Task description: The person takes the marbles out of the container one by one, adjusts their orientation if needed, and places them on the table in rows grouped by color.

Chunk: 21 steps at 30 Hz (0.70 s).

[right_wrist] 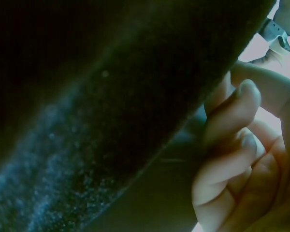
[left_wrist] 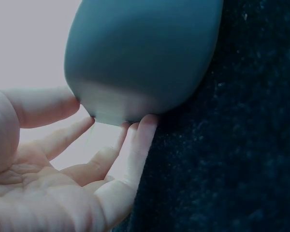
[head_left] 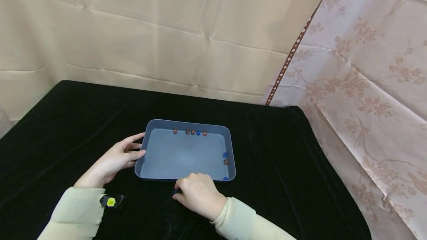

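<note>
A shallow blue-grey rectangular tray (head_left: 186, 155) lies on a black cloth. My left hand (head_left: 118, 156) holds the tray's left side, the thumb at the rim and the spread fingertips against the outer wall (left_wrist: 135, 58). Just outside the near edge, my right hand (head_left: 200, 195) pinches a small dark blue marble (head_left: 175, 192), mostly hidden by the fingers. Inside the tray, brown marbles (head_left: 175, 131) and a blue marble (head_left: 198, 133) line the far wall. Another blue marble (head_left: 225, 155) and a brown marble (head_left: 226, 162) sit at the right, with one blue marble (head_left: 225, 178) in the near right corner.
The black cloth (head_left: 273, 166) covers the table around the tray. Behind hangs a cream curtain (head_left: 166, 40), and a floral cloth (head_left: 373, 84) hangs on the right. A dark strap with a yellow-marked piece (head_left: 111, 202) is at the left wrist.
</note>
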Each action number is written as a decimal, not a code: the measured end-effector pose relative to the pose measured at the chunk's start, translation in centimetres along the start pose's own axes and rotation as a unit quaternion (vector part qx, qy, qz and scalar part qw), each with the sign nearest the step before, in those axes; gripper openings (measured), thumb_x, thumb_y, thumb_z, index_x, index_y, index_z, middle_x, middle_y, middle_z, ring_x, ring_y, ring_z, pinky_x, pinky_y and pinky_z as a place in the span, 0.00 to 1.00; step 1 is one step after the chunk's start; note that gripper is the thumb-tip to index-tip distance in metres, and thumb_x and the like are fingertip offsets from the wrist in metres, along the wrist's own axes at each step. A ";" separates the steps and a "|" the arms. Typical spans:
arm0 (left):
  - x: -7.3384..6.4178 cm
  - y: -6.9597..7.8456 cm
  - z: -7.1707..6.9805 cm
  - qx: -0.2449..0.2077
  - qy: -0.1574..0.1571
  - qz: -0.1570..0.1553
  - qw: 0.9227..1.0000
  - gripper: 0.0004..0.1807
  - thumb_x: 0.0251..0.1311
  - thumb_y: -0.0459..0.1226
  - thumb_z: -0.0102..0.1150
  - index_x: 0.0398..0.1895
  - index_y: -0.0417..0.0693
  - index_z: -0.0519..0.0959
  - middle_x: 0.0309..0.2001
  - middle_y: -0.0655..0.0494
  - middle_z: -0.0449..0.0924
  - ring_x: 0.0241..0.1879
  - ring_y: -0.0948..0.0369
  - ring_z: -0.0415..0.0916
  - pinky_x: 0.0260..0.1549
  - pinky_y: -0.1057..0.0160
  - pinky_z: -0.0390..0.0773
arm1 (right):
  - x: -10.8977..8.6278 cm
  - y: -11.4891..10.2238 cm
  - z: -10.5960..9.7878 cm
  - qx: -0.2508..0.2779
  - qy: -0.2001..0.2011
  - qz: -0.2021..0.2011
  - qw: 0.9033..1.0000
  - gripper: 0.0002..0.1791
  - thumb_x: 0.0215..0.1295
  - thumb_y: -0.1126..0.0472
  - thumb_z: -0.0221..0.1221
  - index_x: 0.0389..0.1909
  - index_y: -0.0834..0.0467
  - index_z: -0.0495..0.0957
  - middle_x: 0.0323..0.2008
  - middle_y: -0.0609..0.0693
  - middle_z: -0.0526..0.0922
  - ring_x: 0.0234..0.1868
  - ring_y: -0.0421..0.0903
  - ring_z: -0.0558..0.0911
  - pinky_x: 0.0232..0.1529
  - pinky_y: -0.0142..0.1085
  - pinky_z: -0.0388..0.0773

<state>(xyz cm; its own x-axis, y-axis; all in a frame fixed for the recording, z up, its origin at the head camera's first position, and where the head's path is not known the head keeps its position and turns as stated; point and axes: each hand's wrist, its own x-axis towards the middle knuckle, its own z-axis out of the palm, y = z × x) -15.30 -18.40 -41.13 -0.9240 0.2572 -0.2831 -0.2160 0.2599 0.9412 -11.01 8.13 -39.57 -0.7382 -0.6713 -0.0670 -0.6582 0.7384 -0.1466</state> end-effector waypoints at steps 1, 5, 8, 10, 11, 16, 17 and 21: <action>0.0 0.0 0.0 0.000 0.000 0.000 1.000 0.38 0.73 0.41 0.51 0.80 0.48 0.45 0.70 0.28 0.55 0.64 0.38 0.68 0.57 0.47 0.80 | 0.0 0.0 0.0 0.001 0.001 0.001 1.000 0.09 0.61 0.48 0.67 0.37 0.46 0.88 0.28 0.38 0.87 0.21 0.31 0.77 0.16 0.24 0.67; -0.1 0.0 0.1 0.000 0.001 -0.001 1.000 0.38 0.73 0.41 0.51 0.80 0.48 0.45 0.70 0.28 0.55 0.64 0.39 0.68 0.57 0.47 0.80 | -0.1 0.0 -0.1 0.005 0.003 0.007 1.000 0.11 0.62 0.47 0.67 0.40 0.47 0.88 0.29 0.39 0.88 0.22 0.32 0.78 0.16 0.25 0.67; -0.1 0.1 0.1 -0.002 0.000 -0.002 1.000 0.38 0.73 0.41 0.51 0.80 0.48 0.45 0.70 0.28 0.55 0.64 0.39 0.68 0.57 0.47 0.80 | -0.2 0.0 -0.2 0.017 0.002 0.012 1.000 0.11 0.62 0.47 0.66 0.42 0.47 0.88 0.30 0.39 0.88 0.21 0.31 0.77 0.16 0.24 0.67; -0.1 0.1 0.1 -0.004 -0.001 -0.001 1.000 0.38 0.73 0.41 0.51 0.80 0.48 0.45 0.70 0.29 0.55 0.64 0.40 0.68 0.57 0.47 0.79 | -0.3 0.1 -0.4 0.030 0.003 0.014 0.999 0.11 0.62 0.48 0.66 0.42 0.47 0.88 0.27 0.38 0.87 0.19 0.30 0.74 0.16 0.23 0.65; -0.1 0.1 0.1 -0.005 -0.001 -0.001 1.000 0.38 0.73 0.41 0.51 0.80 0.48 0.45 0.70 0.29 0.55 0.64 0.40 0.69 0.57 0.47 0.79 | -0.3 0.1 -0.5 0.037 0.004 0.015 0.999 0.11 0.63 0.48 0.66 0.42 0.47 0.88 0.25 0.38 0.86 0.18 0.29 0.73 0.15 0.22 0.64; -0.1 0.2 0.1 -0.007 -0.003 -0.001 1.000 0.39 0.73 0.41 0.51 0.80 0.48 0.45 0.70 0.29 0.55 0.63 0.41 0.69 0.57 0.47 0.79 | -0.6 0.5 -1.2 0.071 0.023 0.015 0.997 0.08 0.63 0.50 0.66 0.40 0.48 0.87 0.19 0.35 0.82 0.17 0.25 0.67 0.15 0.20 0.62; -0.2 0.2 0.1 -0.007 -0.003 -0.002 1.000 0.39 0.73 0.41 0.51 0.80 0.48 0.45 0.70 0.29 0.55 0.63 0.41 0.70 0.57 0.47 0.79 | -0.7 0.6 -1.4 0.080 0.027 0.014 0.996 0.08 0.63 0.51 0.66 0.39 0.48 0.87 0.19 0.35 0.82 0.17 0.24 0.68 0.16 0.20 0.62; -0.2 0.2 0.0 -0.010 -0.004 -0.003 1.000 0.39 0.73 0.41 0.51 0.80 0.48 0.45 0.70 0.29 0.56 0.63 0.42 0.71 0.57 0.47 0.79 | -0.8 1.0 -2.1 0.114 0.043 0.017 0.992 0.04 0.62 0.53 0.67 0.34 0.49 0.87 0.18 0.37 0.82 0.16 0.25 0.67 0.16 0.21 0.63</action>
<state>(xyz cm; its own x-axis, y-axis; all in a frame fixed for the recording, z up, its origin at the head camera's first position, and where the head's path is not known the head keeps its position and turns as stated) -15.16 -18.40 -40.84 -0.9203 0.2635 -0.2893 -0.2271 0.2426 0.9432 -11.41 9.56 -37.63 -0.7758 -0.6309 0.0076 -0.5891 0.7201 -0.3666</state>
